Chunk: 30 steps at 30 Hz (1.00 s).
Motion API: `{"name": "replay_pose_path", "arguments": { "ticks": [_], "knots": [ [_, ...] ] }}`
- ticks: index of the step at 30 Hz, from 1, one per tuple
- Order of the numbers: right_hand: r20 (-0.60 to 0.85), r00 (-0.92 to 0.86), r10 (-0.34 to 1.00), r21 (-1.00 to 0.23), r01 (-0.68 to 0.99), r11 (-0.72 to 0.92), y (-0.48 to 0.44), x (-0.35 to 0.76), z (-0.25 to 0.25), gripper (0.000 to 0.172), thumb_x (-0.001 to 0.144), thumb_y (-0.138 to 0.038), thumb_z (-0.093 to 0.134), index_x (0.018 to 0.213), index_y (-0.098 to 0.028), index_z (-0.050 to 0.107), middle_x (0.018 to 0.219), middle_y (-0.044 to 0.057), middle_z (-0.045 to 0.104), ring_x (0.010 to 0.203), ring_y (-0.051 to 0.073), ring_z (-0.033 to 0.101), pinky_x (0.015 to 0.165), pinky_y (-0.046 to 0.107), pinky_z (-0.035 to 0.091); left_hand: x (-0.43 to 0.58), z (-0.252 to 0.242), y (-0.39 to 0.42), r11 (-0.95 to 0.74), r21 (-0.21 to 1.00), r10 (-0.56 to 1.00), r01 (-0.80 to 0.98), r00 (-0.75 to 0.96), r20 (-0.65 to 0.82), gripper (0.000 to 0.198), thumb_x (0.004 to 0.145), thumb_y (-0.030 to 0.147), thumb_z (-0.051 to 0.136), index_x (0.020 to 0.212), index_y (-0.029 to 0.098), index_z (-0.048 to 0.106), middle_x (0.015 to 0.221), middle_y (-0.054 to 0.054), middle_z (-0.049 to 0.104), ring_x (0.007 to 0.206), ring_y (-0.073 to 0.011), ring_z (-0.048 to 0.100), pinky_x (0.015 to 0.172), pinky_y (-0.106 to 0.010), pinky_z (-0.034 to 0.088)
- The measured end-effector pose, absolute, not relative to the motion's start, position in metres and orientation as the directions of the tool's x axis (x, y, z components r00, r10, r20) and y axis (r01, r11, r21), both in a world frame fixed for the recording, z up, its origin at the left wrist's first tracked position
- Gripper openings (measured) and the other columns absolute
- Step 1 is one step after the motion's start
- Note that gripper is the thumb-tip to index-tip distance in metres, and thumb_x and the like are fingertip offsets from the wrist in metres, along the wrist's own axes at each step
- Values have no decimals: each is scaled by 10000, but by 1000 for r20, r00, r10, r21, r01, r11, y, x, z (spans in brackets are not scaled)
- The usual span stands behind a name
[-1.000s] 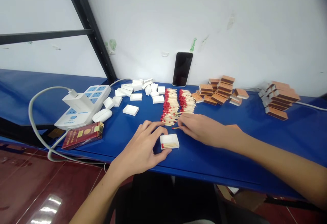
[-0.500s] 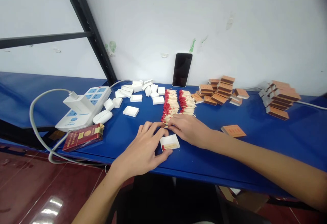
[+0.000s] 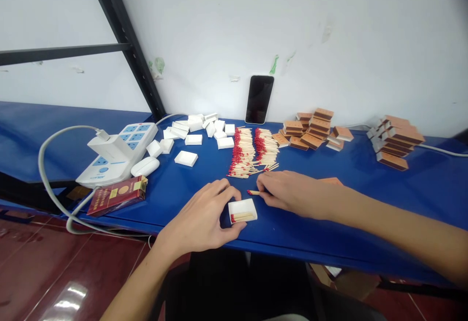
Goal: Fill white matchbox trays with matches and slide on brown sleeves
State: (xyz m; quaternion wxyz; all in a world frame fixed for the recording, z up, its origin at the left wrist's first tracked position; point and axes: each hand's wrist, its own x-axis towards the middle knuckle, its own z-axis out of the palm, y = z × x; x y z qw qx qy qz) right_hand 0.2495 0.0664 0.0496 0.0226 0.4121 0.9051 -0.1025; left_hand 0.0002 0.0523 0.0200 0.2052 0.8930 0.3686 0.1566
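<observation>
My left hand [image 3: 206,213] grips a small white matchbox tray [image 3: 243,206] between thumb and fingers at its left side. Inside the tray a few red-headed matches [image 3: 243,217] lie along the near wall. Just right of it, my right hand [image 3: 283,188] pinches matches [image 3: 253,192] whose red heads point left; how many is hidden by the fingers. Beyond both hands are two rows of loose matches, a left row [image 3: 243,152] and a right row [image 3: 266,149], with heads to the left. A few stray matches lie across the near end.
White trays [image 3: 186,158] are scattered at the back left, near a power strip [image 3: 120,152] and a red packet [image 3: 119,195]. Orange matchbox sleeves [image 3: 318,126] are piled right of the matches, with another stack [image 3: 398,138] farther right. A phone [image 3: 259,99] leans on the wall.
My right hand has moved back from the near end of the match rows and now holds matches to the right of the tray. My left hand has closed onto the tray from the rows' edge.
</observation>
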Motion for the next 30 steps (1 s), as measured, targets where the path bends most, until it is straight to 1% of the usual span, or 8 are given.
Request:
{"name": "replay_pose_path", "arguments": {
  "ticks": [4, 6, 11, 17, 19, 23, 27, 30],
  "knots": [
    [-91, -652, 753, -295, 740, 605, 61, 249, 58, 144, 994, -279, 479, 895, -191, 536, 842, 16, 633, 699, 152, 576, 615, 268, 395, 1, 20, 52, -633, 499, 730, 592, 671, 130, 268, 850, 375, 671, 1049, 237, 555, 1058, -23, 581, 1021, -244, 546, 908, -399, 444],
    [-67, -675, 735, -305, 715, 629, 55, 240, 61, 123, 987, -267, 493, 907, -191, 546, 837, 10, 634, 682, 146, 573, 597, 266, 382, 1, 21, 52, -640, 501, 725, 583, 674, 141, 250, 856, 361, 673, 1035, 232, 555, 1041, -20, 587, 992, -236, 553, 881, -388, 447],
    [-25, -785, 620, -62, 620, 782, 44, 221, 53, 87, 956, -202, 541, 883, -165, 570, 794, 10, 597, 576, 136, 503, 511, 292, 290, 1, 21, 51, -674, 488, 704, 555, 683, 195, 259, 849, 339, 694, 1035, 220, 558, 1020, -27, 586, 970, -230, 556, 888, -380, 445],
    [-40, -817, 575, 149, 564, 812, 38, 214, 45, 32, 900, -127, 602, 884, -148, 583, 775, 31, 579, 589, 156, 524, 465, 307, 206, -2, 18, 51, -694, 476, 690, 540, 688, 227, 263, 850, 334, 703, 1052, 224, 575, 1035, -28, 604, 1001, -229, 567, 975, -403, 422],
    [-32, -803, 594, 106, 589, 801, 36, 217, 48, 35, 902, -124, 600, 906, -153, 582, 802, 31, 596, 586, 151, 531, 465, 302, 220, -2, 17, 52, -694, 474, 690, 542, 688, 223, 274, 855, 343, 703, 1072, 229, 580, 1054, -28, 610, 1017, -230, 570, 1002, -413, 411],
    [23, -689, 724, -105, 719, 687, 48, 243, 57, 104, 967, -152, 493, 909, -187, 572, 854, 20, 633, 662, 147, 576, 568, 273, 354, -1, 19, 53, -693, 476, 688, 542, 694, 212, 269, 860, 370, 698, 1070, 230, 602, 1068, -36, 614, 1023, -234, 578, 984, -405, 436],
    [27, -487, 873, -167, 859, 485, 77, 283, 55, 157, 969, -321, 527, 985, -175, 582, 843, 50, 620, 732, 191, 577, 639, 291, 407, -1, 20, 52, -693, 477, 683, 540, 703, 198, 308, 861, 400, 694, 1099, 226, 606, 1086, -52, 603, 1028, -241, 577, 951, -399, 463],
    [24, -491, 871, -201, 851, 485, 94, 299, 45, 242, 971, -366, 515, 1093, -169, 584, 855, 63, 618, 770, 212, 580, 655, 301, 424, -1, 19, 52, -686, 482, 687, 545, 703, 183, 305, 863, 394, 690, 1103, 229, 601, 1100, -53, 597, 1038, -243, 575, 955, -403, 463]
  ]
}}
